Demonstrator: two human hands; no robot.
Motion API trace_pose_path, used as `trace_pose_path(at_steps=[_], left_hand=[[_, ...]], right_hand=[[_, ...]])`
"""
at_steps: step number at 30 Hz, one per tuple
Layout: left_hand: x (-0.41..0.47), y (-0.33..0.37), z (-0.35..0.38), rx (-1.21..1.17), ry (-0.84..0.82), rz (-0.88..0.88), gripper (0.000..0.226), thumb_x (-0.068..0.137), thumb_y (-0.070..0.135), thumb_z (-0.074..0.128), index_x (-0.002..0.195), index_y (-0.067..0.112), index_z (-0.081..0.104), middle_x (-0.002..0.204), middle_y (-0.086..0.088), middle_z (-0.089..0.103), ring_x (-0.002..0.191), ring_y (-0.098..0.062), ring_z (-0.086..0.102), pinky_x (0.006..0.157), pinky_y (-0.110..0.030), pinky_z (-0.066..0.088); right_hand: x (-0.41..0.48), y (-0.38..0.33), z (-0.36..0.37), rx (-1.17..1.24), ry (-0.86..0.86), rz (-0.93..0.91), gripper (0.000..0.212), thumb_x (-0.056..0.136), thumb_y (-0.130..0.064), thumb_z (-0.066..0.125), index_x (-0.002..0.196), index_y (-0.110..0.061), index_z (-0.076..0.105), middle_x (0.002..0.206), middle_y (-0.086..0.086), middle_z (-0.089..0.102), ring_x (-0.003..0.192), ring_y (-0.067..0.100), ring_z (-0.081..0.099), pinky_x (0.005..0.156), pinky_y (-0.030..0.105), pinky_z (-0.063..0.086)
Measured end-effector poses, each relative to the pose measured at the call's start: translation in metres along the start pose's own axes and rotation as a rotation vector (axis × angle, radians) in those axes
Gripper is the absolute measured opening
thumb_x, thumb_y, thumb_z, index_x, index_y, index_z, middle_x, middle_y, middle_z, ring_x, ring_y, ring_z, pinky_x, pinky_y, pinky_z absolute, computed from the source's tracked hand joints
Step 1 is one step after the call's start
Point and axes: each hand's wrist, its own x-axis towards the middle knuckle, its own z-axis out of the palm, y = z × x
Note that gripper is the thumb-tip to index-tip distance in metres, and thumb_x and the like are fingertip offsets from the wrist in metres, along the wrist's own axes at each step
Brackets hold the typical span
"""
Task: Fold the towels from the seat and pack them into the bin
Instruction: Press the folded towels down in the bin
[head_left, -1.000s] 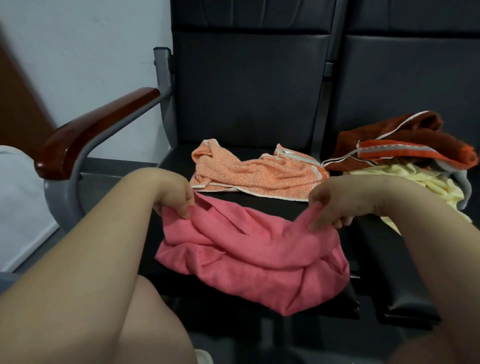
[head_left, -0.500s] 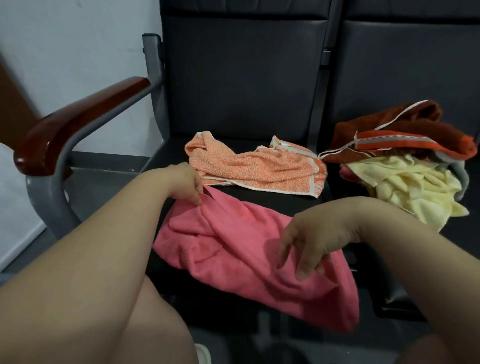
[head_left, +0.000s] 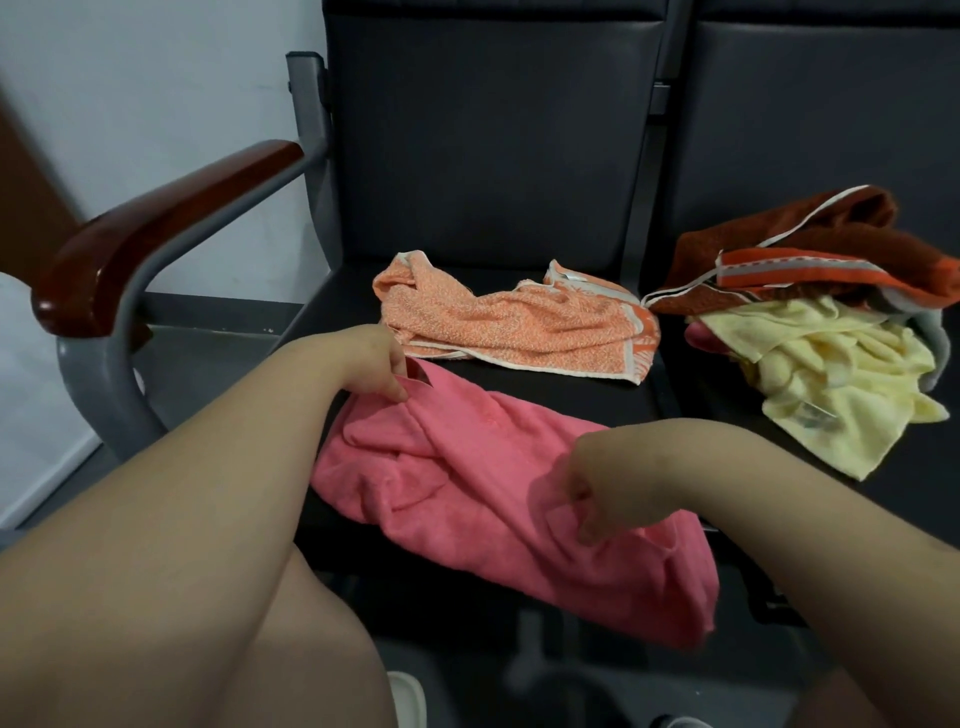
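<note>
Hands apart on the pink towel (head_left: 467, 488), crumpled at the seat's (head_left: 550, 397) front edge: L hand (head_left: 371, 366) pinches its far corner, R hand (head_left: 602, 483) apparently pinches a near fold. Risk: overhanging end slides floorward if R grip slips. Bin not in view.

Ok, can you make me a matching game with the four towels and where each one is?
Towels:
1. pink towel
2. orange towel
3. yellow towel
4. brown towel

Places:
A. top of the pile on the right seat
B. untouched, at the back of the left seat
C. pinched by the left hand and right hand
D. under the brown one

Pairs: 1-C, 2-B, 3-D, 4-A
</note>
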Motion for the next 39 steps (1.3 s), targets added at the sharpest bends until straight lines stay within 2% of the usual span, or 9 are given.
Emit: trace_pose_path(at_steps=[4,7,9,13,18,22,25,30,39], left_hand=[[-0.001,-0.001,0.0,-0.026,-0.007,-0.012,0.008,0.087,0.025,0.077,0.083,0.026,0.071,0.098,0.005,0.065,0.089,-0.012,0.062,0.07,-0.025,0.048],[-0.002,0.0,0.0,-0.028,0.015,-0.009,0.004,0.087,0.024,0.078,0.087,0.022,0.074,0.098,0.004,0.066,0.09,-0.013,0.061,0.077,-0.028,0.051],[-0.003,0.001,-0.001,-0.054,0.041,-0.015,0.004,0.087,0.023,0.078,0.086,0.022,0.074,0.096,0.004,0.066,0.088,-0.012,0.061,0.075,-0.027,0.05],[-0.004,0.0,-0.001,-0.125,0.11,-0.032,0.005,0.084,0.019,0.08,0.082,0.019,0.076,0.09,0.003,0.067,0.081,-0.01,0.06,0.065,-0.024,0.045],[-0.008,0.0,-0.007,-0.285,0.232,-0.059,0.008,0.082,0.017,0.082,0.085,0.011,0.078,0.091,-0.006,0.073,0.088,-0.021,0.067,0.065,-0.025,0.048],[-0.009,-0.005,-0.011,-0.366,0.327,-0.119,0.011,0.082,0.018,0.082,0.087,0.01,0.077,0.092,-0.008,0.073,0.086,-0.02,0.066,0.061,-0.024,0.045],[-0.01,-0.008,-0.011,-0.358,0.35,-0.156,0.011,0.081,0.019,0.083,0.087,0.012,0.077,0.091,-0.003,0.07,0.083,-0.014,0.062,0.06,-0.025,0.043],[-0.012,-0.011,-0.016,-0.353,0.4,-0.169,0.008,0.084,0.017,0.08,0.088,0.011,0.077,0.092,-0.003,0.07,0.079,-0.012,0.058,0.071,-0.03,0.045],[-0.018,-0.006,-0.021,-0.253,0.397,-0.165,0.008,0.084,0.01,0.078,0.092,0.013,0.077,0.093,-0.004,0.069,0.084,-0.016,0.06,0.075,-0.032,0.047]], right_hand=[[-0.008,-0.001,0.001,0.181,-0.096,-0.059,0.013,0.09,-0.036,0.069,0.087,-0.032,0.056,0.101,0.016,0.073,0.068,0.026,0.069,0.061,0.026,0.055],[-0.012,-0.003,0.003,0.208,-0.075,-0.107,0.021,0.09,-0.036,0.068,0.111,-0.037,0.066,0.105,0.012,0.072,0.074,0.027,0.071,0.058,0.022,0.055],[-0.013,-0.004,0.004,0.154,0.034,-0.146,0.034,0.089,-0.04,0.068,0.124,-0.036,0.065,0.112,-0.001,0.069,0.086,0.022,0.07,0.061,0.02,0.052],[-0.017,-0.006,0.004,0.195,0.228,-0.186,0.024,0.089,-0.037,0.069,0.111,-0.027,0.073,0.099,-0.013,0.069,0.084,0.009,0.062,0.075,0.022,0.049],[-0.014,0.019,-0.007,0.39,0.413,-0.097,0.006,0.086,-0.031,0.072,0.087,-0.028,0.077,0.086,-0.001,0.074,0.066,0.019,0.072,0.069,0.037,0.061],[-0.01,0.057,-0.02,0.306,0.747,0.103,0.016,0.081,-0.029,0.072,0.074,-0.015,0.076,0.086,0.006,0.07,0.081,0.023,0.067,0.076,0.042,0.057],[-0.007,0.073,-0.024,0.273,0.832,0.208,0.031,0.083,-0.026,0.071,0.055,-0.018,0.06,0.082,0.01,0.067,0.08,0.027,0.064,0.066,0.035,0.052],[-0.007,0.084,-0.03,0.371,0.936,0.322,0.014,0.088,-0.022,0.069,0.087,-0.012,0.078,0.083,0.006,0.067,0.083,0.024,0.063,0.065,0.027,0.038],[0.005,0.09,-0.033,0.372,0.979,0.389,0.018,0.089,-0.02,0.065,0.097,-0.01,0.078,0.083,0.009,0.066,0.087,0.029,0.064,0.067,0.028,0.04]])
